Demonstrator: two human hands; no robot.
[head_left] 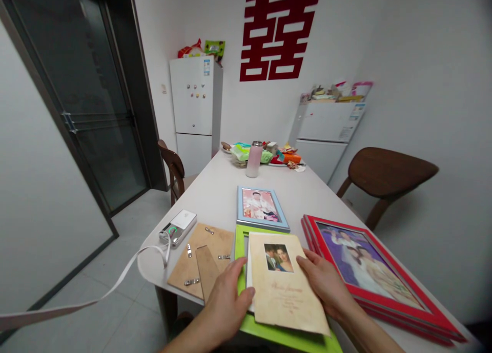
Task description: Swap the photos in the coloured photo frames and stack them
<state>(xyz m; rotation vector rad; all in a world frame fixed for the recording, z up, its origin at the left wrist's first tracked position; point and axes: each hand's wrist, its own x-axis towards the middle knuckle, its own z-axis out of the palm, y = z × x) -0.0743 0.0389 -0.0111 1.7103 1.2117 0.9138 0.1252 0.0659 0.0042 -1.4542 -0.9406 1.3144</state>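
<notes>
A cream paper sheet (284,302) with a small printed couple photo and faint lettering lies tilted over a green photo frame (240,240). A strip of white (249,271) shows beneath the sheet's left edge. My right hand (325,281) is closed on the sheet's right edge, thumb on top. At its left edge, my left hand (228,302) has thumb and forefinger against the paper, over the frame's left bar. Under and beside my left hand is a brown backing board (184,266) with metal clips and a stand leg (206,268).
Beyond the green frame lies a blue photo frame (286,222). Stacked red frames (384,261) stand at right. A power bank (180,227) with a white strap (126,276) lies at left. Farther back are a pink bottle (254,161), snack packets (292,158) and chairs (388,171).
</notes>
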